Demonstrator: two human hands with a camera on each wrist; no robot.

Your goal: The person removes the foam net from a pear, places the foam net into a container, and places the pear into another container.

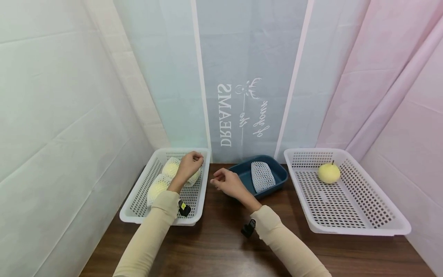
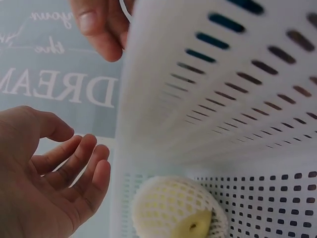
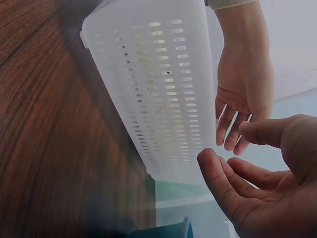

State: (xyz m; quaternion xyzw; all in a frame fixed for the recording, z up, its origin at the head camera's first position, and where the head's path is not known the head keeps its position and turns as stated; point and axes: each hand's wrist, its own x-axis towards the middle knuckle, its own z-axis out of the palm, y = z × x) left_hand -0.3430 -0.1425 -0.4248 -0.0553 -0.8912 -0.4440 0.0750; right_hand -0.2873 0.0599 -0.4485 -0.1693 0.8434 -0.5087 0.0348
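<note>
Over the back of the left white basket [image 1: 162, 220] hovers my left hand [image 1: 188, 166], holding nothing, its fingers loosely bent in the left wrist view. Beneath it in that basket lie three yellow pears in white foam nets; one netted pear [image 2: 171, 206] shows its bare end. My right hand [image 1: 231, 184] hangs between this basket and the blue tray [image 1: 283, 179], partly over the tray's left side. In the right wrist view its relaxed fingers [image 3: 223, 191] hold nothing. An unfilled white foam net [image 1: 263, 177] lies in the tray.
On the right stands a second white basket [image 1: 360, 231] with one bare yellow pear [image 1: 328, 173] near its back. Both baskets and the tray sit on a dark wooden table [image 1: 214, 246]. A printed curtain [image 1: 249, 46] hangs close behind; pale sheets flank both sides.
</note>
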